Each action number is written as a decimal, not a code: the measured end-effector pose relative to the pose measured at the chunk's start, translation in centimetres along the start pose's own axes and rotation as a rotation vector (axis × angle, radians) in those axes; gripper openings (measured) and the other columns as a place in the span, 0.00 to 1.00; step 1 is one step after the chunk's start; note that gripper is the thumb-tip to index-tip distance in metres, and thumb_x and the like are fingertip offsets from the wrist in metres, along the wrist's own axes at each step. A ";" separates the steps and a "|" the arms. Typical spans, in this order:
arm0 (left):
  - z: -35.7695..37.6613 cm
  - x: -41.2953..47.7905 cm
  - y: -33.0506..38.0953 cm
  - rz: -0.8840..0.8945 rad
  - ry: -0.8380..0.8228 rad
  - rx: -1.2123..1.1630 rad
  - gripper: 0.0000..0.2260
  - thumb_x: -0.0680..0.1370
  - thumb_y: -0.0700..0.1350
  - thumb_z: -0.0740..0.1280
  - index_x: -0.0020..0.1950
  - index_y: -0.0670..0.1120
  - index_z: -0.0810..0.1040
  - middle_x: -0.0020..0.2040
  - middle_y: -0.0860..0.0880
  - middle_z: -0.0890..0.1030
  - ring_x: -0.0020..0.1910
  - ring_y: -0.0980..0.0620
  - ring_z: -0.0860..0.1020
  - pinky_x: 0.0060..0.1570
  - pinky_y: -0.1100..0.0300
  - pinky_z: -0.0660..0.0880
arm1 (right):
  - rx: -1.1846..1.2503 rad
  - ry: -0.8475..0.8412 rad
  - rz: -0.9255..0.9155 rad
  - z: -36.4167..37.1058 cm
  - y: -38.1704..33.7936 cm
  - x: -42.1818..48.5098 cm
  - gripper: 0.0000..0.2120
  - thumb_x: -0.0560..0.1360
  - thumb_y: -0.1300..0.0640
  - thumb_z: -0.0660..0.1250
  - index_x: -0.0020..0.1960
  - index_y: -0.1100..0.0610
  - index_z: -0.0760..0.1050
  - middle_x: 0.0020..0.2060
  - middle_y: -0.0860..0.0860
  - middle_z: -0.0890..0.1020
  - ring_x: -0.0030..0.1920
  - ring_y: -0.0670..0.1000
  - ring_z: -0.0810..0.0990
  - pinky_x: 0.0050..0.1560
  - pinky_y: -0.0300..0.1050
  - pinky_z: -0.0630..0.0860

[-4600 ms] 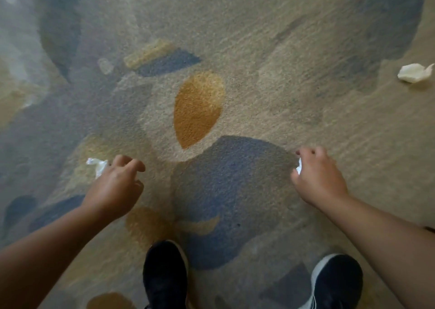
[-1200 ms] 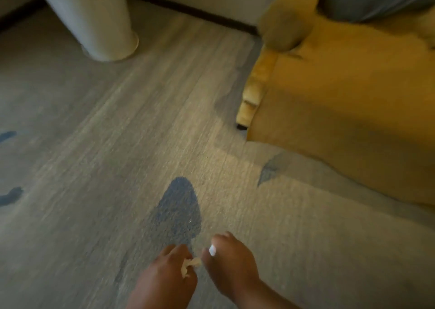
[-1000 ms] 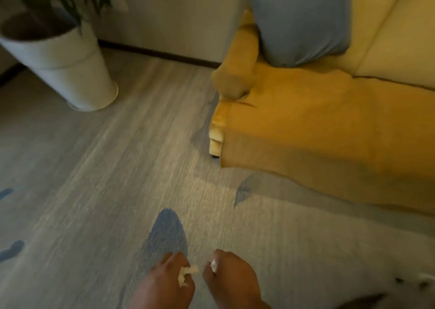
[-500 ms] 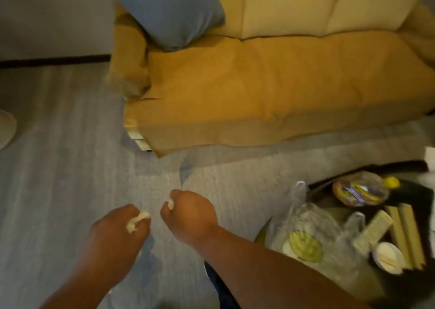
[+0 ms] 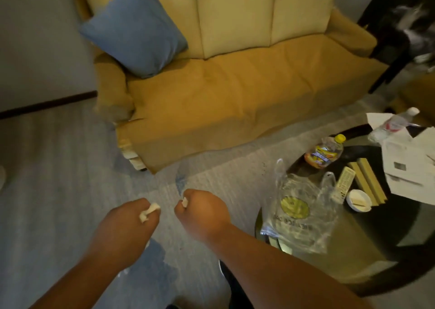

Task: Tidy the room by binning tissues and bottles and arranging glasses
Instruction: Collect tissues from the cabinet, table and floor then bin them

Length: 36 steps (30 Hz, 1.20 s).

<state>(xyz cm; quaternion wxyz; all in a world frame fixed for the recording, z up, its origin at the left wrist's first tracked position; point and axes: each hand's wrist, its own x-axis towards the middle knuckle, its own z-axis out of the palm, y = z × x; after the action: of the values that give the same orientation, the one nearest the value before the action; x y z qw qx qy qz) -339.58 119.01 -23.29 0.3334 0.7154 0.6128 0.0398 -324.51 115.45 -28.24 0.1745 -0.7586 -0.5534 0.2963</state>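
My left hand (image 5: 127, 224) is closed around a crumpled white tissue (image 5: 148, 211) that pokes out between the fingers. My right hand (image 5: 202, 211) is a fist holding a second white tissue (image 5: 184, 201), only a corner showing. Both hands hover over the grey carpet in front of the sofa. On the round dark table (image 5: 400, 250) at the right lie a bottle with a yellow cap and orange label (image 5: 323, 152) and a clear water bottle (image 5: 393, 124). A clear plastic bag (image 5: 299, 212) stands open at the table's near edge.
A yellow sofa (image 5: 235, 89) with a blue cushion (image 5: 134, 31) fills the back. The table also carries papers (image 5: 409, 162), a remote (image 5: 343, 182), wooden sticks (image 5: 367, 181) and a small white dish (image 5: 358, 200). A dark chair (image 5: 395, 26) stands far right.
Earlier both hands took tissues off the patterned carpet. Since then the view has swung right past a planter to the sofa and table, hands still closed on the tissues.
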 end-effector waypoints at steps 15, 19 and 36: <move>-3.6 -15.8 -5.7 -0.421 0.440 -0.068 0.15 0.79 0.55 0.59 0.40 0.47 0.76 0.35 0.50 0.77 0.35 0.51 0.76 0.36 0.56 0.73 | -0.197 -0.256 -0.558 2.1 -12.5 -5.8 0.14 0.73 0.52 0.59 0.31 0.56 0.63 0.27 0.50 0.67 0.34 0.56 0.70 0.27 0.44 0.55; -2.0 -23.2 -7.4 -0.603 0.599 -0.151 0.13 0.78 0.55 0.61 0.36 0.51 0.73 0.34 0.52 0.75 0.36 0.49 0.76 0.36 0.57 0.73 | -0.217 -0.371 -0.807 4.3 -14.5 -11.2 0.15 0.74 0.51 0.59 0.32 0.58 0.63 0.26 0.52 0.68 0.32 0.56 0.69 0.27 0.47 0.55; 13.5 -64.7 -7.0 -1.263 1.159 -0.283 0.15 0.77 0.51 0.60 0.32 0.46 0.72 0.31 0.50 0.78 0.34 0.48 0.76 0.33 0.55 0.69 | -0.237 -0.883 -1.594 12.0 -15.9 -50.6 0.11 0.75 0.49 0.60 0.37 0.53 0.72 0.34 0.51 0.77 0.37 0.55 0.76 0.34 0.45 0.65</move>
<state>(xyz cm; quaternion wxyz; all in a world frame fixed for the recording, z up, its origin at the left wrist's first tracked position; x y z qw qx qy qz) -355.13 54.96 -14.68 0.0144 0.0603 0.9577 0.2811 -354.65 72.12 -15.03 0.0212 0.0166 -0.9559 0.2925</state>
